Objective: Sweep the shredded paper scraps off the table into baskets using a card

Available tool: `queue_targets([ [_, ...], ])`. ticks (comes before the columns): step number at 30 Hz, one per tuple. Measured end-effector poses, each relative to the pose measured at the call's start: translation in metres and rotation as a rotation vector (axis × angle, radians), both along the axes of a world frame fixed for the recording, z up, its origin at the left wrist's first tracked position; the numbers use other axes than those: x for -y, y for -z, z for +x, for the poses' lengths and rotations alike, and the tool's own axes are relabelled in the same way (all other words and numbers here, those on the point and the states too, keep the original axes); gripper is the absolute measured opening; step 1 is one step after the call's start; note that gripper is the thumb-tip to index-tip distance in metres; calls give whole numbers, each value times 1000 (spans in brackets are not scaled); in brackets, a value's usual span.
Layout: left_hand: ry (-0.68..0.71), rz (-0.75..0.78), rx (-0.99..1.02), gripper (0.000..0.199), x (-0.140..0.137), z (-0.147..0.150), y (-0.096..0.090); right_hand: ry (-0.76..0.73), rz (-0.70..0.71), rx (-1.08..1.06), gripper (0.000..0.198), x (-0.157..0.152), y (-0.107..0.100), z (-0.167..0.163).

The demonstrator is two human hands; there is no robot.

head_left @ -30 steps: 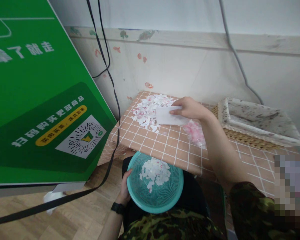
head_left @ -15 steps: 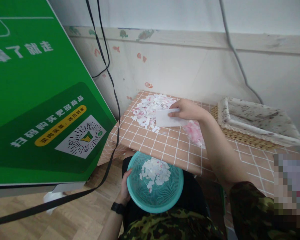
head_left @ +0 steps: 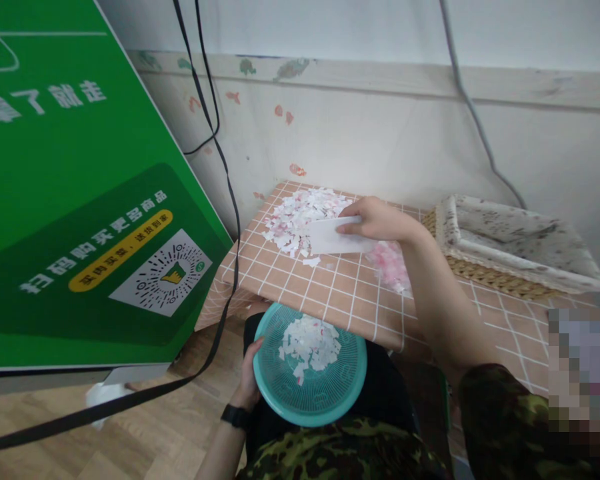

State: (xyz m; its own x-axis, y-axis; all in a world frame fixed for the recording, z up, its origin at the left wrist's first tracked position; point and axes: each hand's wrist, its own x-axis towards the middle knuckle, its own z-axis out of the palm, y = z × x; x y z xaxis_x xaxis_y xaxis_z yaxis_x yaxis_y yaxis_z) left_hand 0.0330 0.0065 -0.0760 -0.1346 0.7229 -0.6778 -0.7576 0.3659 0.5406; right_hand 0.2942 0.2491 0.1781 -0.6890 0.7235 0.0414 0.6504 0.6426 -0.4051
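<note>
- the right hand [head_left: 375, 219] is closed on a white card [head_left: 333, 237], pinched at its right end.
- the card stands on edge on the bench [head_left: 330, 287], touching the right side of a pile of white and pink scraps [head_left: 300, 217].
- a small pink pile [head_left: 391, 263] lies just right of the card, partly under the arm.
- the left hand [head_left: 250, 377] grips the left rim of a teal bowl [head_left: 325, 397], thumb over the edge.
- the bowl sits low, by the bench's near edge, with white bits [head_left: 310, 345] inside.
- a basket [head_left: 510, 243] sits on the bench, far right.
- a green sign [head_left: 80, 200] leans at the left.
</note>
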Motion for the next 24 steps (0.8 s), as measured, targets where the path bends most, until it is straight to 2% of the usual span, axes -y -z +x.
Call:
queue_targets([
  [17, 21, 5, 33, 22, 0, -1, 1, 20, 1, 131, 23, 4, -10, 5],
  [24, -9, 3, 4, 20, 1, -1, 2, 0, 3, 79, 24, 8, -10, 0],
])
